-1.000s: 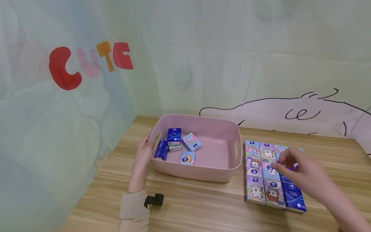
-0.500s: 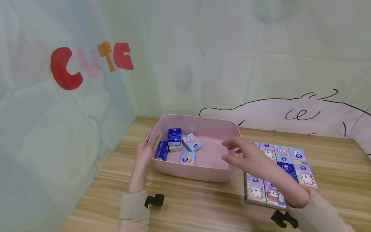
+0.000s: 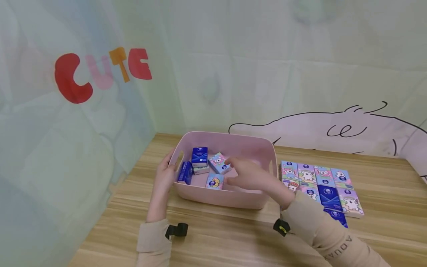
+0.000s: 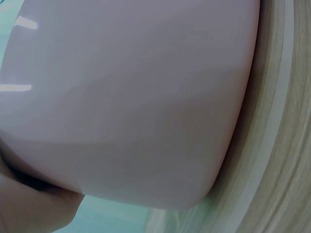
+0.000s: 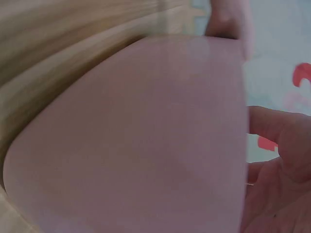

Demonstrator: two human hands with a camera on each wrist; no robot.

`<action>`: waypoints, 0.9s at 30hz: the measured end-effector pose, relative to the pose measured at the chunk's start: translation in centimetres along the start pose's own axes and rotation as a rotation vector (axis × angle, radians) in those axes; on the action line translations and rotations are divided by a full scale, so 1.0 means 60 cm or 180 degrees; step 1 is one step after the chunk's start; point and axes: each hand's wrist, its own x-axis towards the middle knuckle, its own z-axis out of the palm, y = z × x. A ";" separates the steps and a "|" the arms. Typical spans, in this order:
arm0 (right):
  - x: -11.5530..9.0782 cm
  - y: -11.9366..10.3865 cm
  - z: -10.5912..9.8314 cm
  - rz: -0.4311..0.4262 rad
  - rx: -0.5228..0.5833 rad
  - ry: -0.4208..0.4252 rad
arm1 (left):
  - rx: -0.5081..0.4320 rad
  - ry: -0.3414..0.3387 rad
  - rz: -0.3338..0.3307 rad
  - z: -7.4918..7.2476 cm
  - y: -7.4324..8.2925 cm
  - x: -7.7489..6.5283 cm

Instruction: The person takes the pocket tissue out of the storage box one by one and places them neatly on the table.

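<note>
A pink plastic basket [image 3: 220,198] stands on the wooden table. My left hand [image 3: 165,176] grips its left end at the handle hole. Inside, toward the left, lie a dark blue tissue pack [image 3: 199,157] on top of a lighter one, another blue pack [image 3: 185,172] leaning by the wall, a blue-and-pink pack [image 3: 218,163], and a pack with a yellow character [image 3: 214,181]. Over the basket my right hand [image 3: 251,174] reaches with thumb and fingers apart, close to these packs, and I see nothing held. In the right wrist view the basket wall [image 5: 146,136] hides its fingertips.
Right of the basket, several tissue packs [image 3: 323,174] lie side by side in rows, partly covered by my right sleeve [image 3: 310,215]. A printed cloth backdrop [image 3: 267,92] rises behind and left of the table.
My right hand has moved left, from above the rows of packs, across the basket's right rim and into the basket. My left hand has kept its hold on the basket.
</note>
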 end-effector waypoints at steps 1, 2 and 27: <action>0.006 -0.004 0.004 0.0030 -0.0114 -0.0004 | 0.0000 -0.0009 -0.0003 0.000 0.000 0.000; 0.011 -0.008 0.008 0.0044 -0.0228 0.0003 | 0.0004 -0.0012 -0.0001 0.000 0.001 0.000; 0.091 -0.012 0.082 -0.0089 -0.1319 -0.0323 | -0.0029 -0.0015 -0.0027 0.000 0.002 0.000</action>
